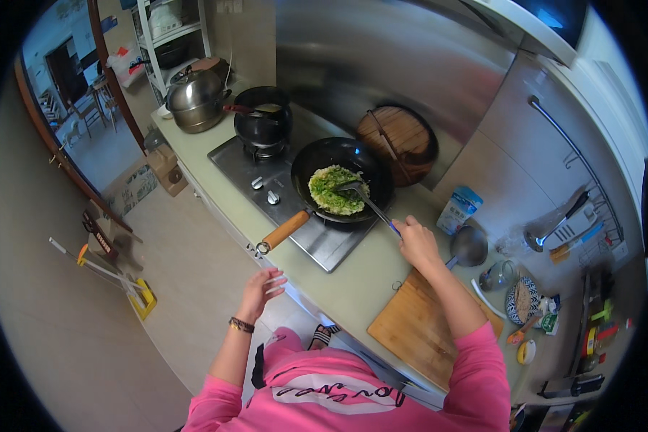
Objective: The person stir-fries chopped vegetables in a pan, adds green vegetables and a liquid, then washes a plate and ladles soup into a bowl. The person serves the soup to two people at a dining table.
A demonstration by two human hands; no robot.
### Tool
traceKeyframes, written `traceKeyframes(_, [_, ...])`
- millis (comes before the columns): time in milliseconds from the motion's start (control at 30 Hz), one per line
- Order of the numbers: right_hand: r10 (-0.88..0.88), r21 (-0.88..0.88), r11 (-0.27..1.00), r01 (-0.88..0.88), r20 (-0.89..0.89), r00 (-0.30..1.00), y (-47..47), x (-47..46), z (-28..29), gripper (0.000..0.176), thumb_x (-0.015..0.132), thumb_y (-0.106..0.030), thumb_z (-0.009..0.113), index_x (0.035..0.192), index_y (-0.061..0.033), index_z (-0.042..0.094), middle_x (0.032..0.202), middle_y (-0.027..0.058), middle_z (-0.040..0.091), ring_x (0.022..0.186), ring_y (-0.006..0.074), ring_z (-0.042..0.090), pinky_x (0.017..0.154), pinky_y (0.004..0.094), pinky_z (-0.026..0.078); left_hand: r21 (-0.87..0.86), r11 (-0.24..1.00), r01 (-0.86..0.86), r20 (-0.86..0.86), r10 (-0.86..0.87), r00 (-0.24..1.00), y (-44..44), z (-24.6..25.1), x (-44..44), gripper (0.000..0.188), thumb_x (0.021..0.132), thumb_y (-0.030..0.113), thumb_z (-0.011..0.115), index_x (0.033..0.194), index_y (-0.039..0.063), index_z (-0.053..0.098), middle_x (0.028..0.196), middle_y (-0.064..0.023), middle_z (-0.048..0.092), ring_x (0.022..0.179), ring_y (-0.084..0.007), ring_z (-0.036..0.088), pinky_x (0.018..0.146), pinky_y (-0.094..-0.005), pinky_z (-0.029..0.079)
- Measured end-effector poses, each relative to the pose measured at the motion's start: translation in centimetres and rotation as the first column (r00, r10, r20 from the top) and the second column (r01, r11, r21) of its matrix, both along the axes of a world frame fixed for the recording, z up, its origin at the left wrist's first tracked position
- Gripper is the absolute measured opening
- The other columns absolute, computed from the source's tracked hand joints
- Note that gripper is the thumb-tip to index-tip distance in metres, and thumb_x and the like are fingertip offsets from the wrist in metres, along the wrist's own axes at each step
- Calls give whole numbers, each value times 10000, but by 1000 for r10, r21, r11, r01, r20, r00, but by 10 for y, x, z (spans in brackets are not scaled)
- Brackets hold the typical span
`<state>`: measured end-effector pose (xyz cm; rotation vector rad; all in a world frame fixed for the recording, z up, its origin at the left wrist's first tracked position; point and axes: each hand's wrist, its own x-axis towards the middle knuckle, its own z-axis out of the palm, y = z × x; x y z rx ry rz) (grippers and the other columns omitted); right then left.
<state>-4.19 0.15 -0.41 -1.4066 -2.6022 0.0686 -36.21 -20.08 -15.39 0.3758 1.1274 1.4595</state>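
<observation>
My right hand (417, 242) grips the handle of a metal spatula (378, 209). Its blade rests in a mound of rice with chopped greens (329, 189). The food lies in a black wok (337, 154) on the right burner of the gas stove (324, 254). A wooden wok handle (284, 231) points toward me over the counter's front edge. Below that handle, apart from it, my left hand (263, 290) hangs in the air with fingers spread and nothing in it.
On the left burner stands a black pot (263, 121), with a steel steamer pot (196, 100) beyond it. A wooden lid (397, 143) leans on the backsplash. Near my right arm lie a cutting board (416, 329), a small pan (468, 245), a glass jar (499, 276) and a patterned bowl (522, 299).
</observation>
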Motion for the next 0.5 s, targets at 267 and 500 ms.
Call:
traceKeyframes(267, [16,-88,996,-1,162,987,-9,-9,48,448,766,43,539,1193,-65,626,952,203,585,782,389,639,704,462,531,203,948,246,540,-318,779,72,51,-46,562,1001,418,346,1342,-26,400,1368,-283,440,1237,-411,486,982,-597,432])
traceKeyframes(500, [-136,-185,970,155,113,984,-19,-27,58,447,725,10,611,1165,-56,646,933,210,602,831,404,621,756,472,511,198,790,580,414,-604,681,117,59,-60,627,990,400,405,1459,13,249,1388,-236,445,1237,-376,500,980,-497,480])
